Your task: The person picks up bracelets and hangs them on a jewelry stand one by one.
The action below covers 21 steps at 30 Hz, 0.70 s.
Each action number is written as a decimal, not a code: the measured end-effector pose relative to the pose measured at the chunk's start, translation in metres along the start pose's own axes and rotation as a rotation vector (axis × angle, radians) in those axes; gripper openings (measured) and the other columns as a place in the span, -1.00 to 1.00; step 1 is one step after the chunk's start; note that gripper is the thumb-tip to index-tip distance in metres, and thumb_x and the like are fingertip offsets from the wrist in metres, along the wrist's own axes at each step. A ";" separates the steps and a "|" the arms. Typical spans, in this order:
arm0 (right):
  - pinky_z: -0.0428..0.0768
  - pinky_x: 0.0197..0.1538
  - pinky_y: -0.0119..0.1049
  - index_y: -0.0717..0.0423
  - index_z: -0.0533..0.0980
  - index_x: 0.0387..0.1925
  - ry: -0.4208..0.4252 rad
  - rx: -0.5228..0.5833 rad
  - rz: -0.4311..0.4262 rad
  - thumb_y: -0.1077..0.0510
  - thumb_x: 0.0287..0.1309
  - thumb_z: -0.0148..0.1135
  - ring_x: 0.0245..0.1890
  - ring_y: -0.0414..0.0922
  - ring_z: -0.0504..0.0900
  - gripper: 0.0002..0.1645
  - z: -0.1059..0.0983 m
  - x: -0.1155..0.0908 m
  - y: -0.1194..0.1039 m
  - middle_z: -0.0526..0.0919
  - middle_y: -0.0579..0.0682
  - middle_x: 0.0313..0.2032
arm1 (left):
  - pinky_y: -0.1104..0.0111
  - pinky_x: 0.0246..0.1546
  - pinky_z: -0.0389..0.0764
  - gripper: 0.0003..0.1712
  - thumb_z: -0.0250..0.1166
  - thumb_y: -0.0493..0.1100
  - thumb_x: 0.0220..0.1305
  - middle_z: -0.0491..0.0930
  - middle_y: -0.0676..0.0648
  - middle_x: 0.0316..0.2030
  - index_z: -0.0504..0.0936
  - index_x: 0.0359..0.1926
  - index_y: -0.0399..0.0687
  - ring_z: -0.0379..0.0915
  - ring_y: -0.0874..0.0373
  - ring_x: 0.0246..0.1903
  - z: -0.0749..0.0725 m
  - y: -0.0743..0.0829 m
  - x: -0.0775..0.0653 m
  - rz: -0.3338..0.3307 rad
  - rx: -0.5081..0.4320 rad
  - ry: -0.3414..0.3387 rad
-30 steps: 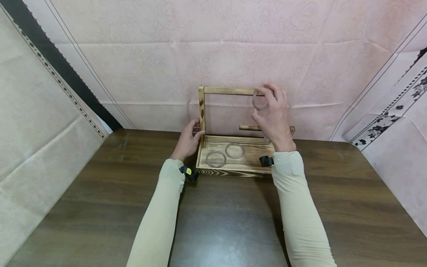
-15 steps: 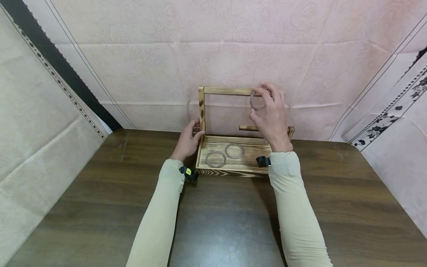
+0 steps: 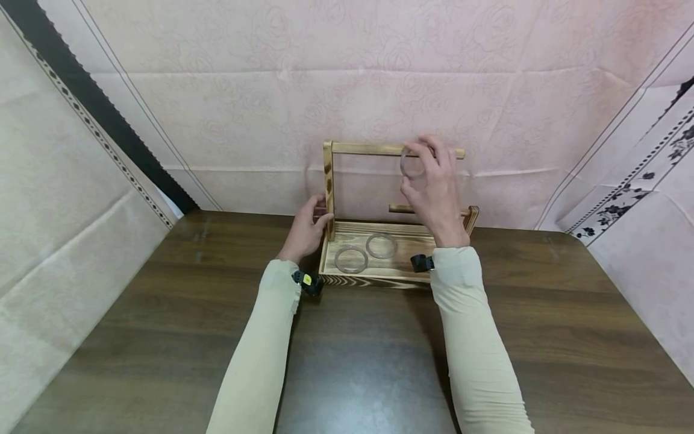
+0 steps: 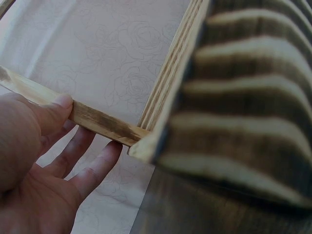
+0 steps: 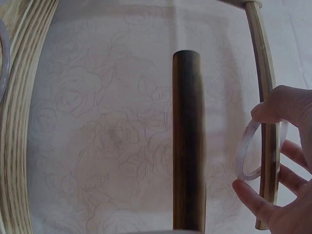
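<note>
A clear ring (image 5: pixel 241 151) is held between spread thumb and fingers by the right grip (image 3: pixel 436 196), around the top bar (image 3: pixel 368 149); a post (image 3: pixel 328 181) is pinched by the left grip (image 3: pixel 305 229).

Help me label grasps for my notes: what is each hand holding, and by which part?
The right hand holds a pale ring by opposite sides of its rim. The left hand pinches the wooden upright post by its lower half.

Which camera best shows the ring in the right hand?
The right wrist view: the ring appears largest, crossed by the upper bar. The head view shows it small, partly behind the right hand; the left wrist view misses it.
</note>
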State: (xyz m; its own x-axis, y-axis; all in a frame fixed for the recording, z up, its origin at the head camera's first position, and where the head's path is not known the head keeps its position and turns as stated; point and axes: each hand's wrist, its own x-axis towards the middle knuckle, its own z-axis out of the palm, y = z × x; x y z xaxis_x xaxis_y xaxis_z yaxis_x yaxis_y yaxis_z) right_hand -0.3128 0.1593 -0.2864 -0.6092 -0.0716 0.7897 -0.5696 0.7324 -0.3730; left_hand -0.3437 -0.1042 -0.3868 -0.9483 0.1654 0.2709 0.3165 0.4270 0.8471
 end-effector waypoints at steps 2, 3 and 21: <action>0.45 0.32 0.02 0.03 0.55 0.23 -0.003 0.003 -0.001 0.40 0.04 0.38 0.33 0.12 0.33 -0.34 0.001 0.000 -0.002 0.40 0.10 0.36 | 0.06 0.29 0.56 -0.55 0.14 -0.23 0.53 0.53 -0.25 0.21 0.36 0.36 -0.16 0.47 -0.11 0.26 0.000 -0.001 0.000 0.000 0.000 0.000; 0.46 0.32 0.03 0.03 0.55 0.23 -0.003 0.005 -0.002 0.40 0.04 0.38 0.33 0.13 0.33 -0.34 0.002 0.000 -0.002 0.40 0.10 0.36 | 0.07 0.28 0.56 -0.55 0.14 -0.23 0.53 0.53 -0.25 0.20 0.36 0.36 -0.16 0.47 -0.11 0.25 0.000 -0.001 0.000 -0.001 0.000 0.000; 0.47 0.33 0.01 0.03 0.56 0.22 -0.009 0.033 0.018 0.41 0.02 0.40 0.34 0.11 0.32 -0.33 0.009 0.001 -0.013 0.40 0.10 0.36 | 0.05 0.29 0.55 -0.56 0.14 -0.24 0.53 0.53 -0.24 0.20 0.36 0.36 -0.17 0.47 -0.12 0.25 0.000 -0.001 0.000 0.007 -0.006 -0.004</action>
State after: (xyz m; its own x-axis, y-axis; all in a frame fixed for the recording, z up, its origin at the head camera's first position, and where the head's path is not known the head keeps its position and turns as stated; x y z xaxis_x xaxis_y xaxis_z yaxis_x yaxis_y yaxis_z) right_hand -0.3107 0.1439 -0.2852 -0.6246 -0.0649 0.7782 -0.5764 0.7106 -0.4034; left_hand -0.3445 -0.1050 -0.3877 -0.9460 0.1719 0.2747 0.3226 0.4208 0.8479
